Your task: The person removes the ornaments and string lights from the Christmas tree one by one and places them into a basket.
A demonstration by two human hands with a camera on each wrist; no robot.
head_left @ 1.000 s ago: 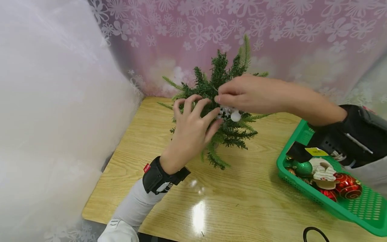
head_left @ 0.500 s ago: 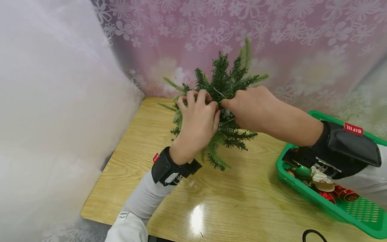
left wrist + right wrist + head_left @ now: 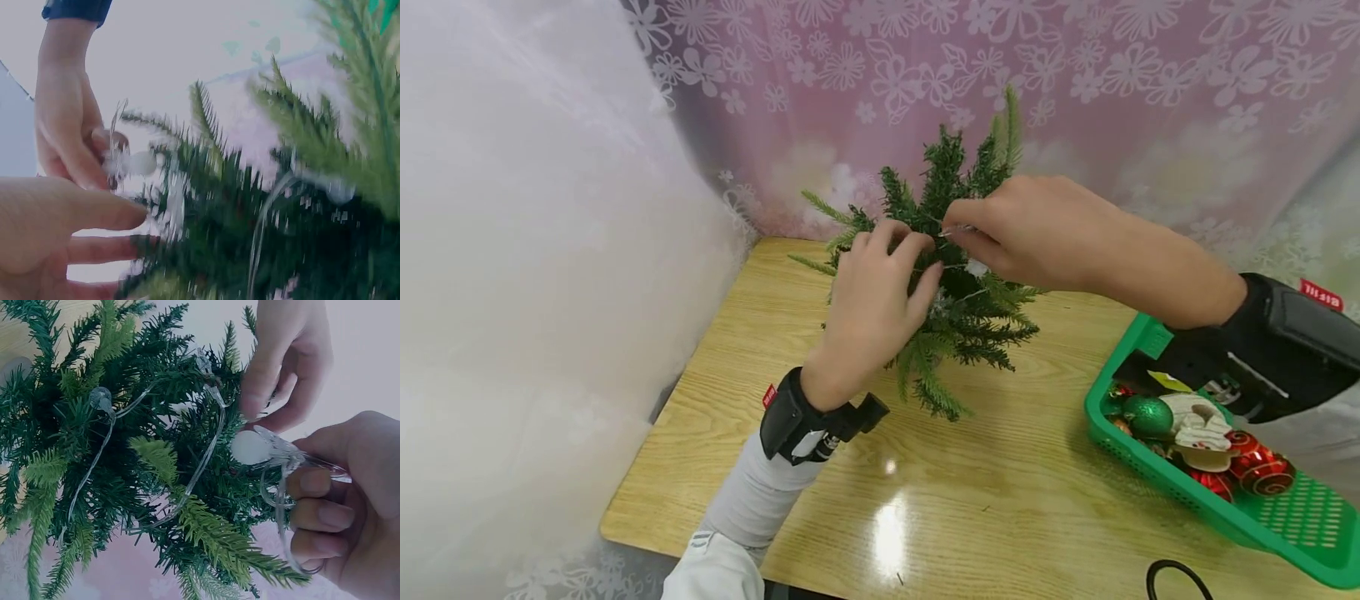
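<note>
A small artificial Christmas tree (image 3: 958, 183) stands on the table, with a clear-wired string of lights (image 3: 203, 462) looped over its branches. My right hand (image 3: 1037, 233) is at the upper right of the tree and pinches part of this string; a round white bulb (image 3: 250, 447) sticks out past its fingers in the right wrist view. My left hand (image 3: 876, 300) reaches into the left and front branches, its fingers bent and its thumb apart from them. In the left wrist view, its thumb (image 3: 109, 211) and fingers border the dark needles. The tree's base is mostly hidden.
On the right of the wooden table (image 3: 1000, 500) stands a green basket (image 3: 1195, 508) holding red ornaments (image 3: 1262, 467), a green ball (image 3: 1148, 417) and a white ornament. A black cable (image 3: 1176, 567) curls near the front edge. A pink floral curtain (image 3: 865, 92) hangs behind the tree.
The right hand dipped lower over the tree, then rose again, still with the light string. The left hand has shifted only slightly, its thumb moving away from the index finger since half a second ago.
</note>
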